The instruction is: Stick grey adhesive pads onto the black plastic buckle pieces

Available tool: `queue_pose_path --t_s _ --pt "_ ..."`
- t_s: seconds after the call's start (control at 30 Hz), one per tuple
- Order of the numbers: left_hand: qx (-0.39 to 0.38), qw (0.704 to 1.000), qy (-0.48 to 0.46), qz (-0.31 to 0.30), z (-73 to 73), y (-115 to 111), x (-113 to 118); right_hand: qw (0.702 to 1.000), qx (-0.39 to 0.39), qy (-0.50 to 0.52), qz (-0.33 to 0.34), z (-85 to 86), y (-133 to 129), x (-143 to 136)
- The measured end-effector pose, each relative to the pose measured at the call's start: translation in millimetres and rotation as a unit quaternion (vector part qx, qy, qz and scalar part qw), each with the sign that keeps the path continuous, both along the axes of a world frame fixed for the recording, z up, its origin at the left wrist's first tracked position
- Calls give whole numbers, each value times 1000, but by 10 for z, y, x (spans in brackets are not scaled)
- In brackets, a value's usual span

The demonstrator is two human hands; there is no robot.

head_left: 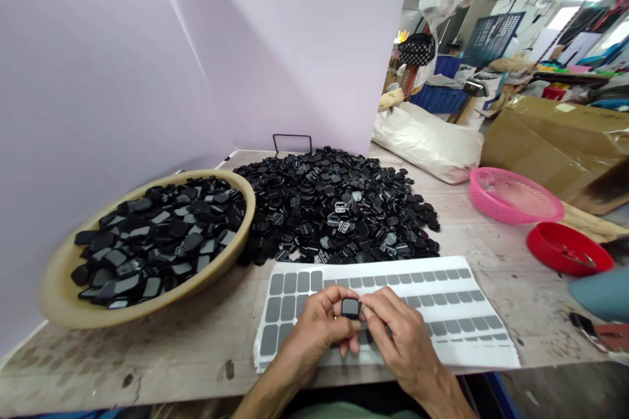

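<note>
A small black plastic piece (pixel 350 308) with a grey rounded-square face is held between the thumb and fingers of my left hand (pixel 319 324). At its right edge, the thumb and forefinger of my right hand (pixel 403 332) are pinched together against it. Whether they also hold something tiny is hidden. Both hands are over a white sheet of grey stickers (pixel 484 344), with larger stickers on the left and rows of smaller ones on the right. Blank white strips show between some rows.
Behind the sheet spreads a big heap of black pieces (pixel 334 209). On the left, a yellowish basin (pixel 147 315) holds black pieces with grey faces. To the right are a pink basket (pixel 511 209), a red bowl (pixel 555 262), a white sack (pixel 427 141) and a cardboard box (pixel 555 144).
</note>
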State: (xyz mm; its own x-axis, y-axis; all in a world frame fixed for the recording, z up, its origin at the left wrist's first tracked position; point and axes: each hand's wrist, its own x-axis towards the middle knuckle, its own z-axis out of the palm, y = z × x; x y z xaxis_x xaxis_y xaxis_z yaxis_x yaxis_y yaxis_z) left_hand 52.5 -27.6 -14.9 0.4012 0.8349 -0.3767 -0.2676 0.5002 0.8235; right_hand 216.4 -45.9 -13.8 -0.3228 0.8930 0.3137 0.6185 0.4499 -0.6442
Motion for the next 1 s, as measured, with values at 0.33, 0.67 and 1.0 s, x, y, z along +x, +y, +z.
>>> queue_pose_path --t_s 0.33,0.67,1.0 --pt "84 994 76 -12 -37 4 -68 998 30 -58 -7 -116 3 -86" --pt "223 907 356 8 87 -39 -725 985 -47 -141 -84 -52 194 51" --pt "362 818 393 -211 201 -147 -526 960 -6 -273 -54 -51 208 -388"
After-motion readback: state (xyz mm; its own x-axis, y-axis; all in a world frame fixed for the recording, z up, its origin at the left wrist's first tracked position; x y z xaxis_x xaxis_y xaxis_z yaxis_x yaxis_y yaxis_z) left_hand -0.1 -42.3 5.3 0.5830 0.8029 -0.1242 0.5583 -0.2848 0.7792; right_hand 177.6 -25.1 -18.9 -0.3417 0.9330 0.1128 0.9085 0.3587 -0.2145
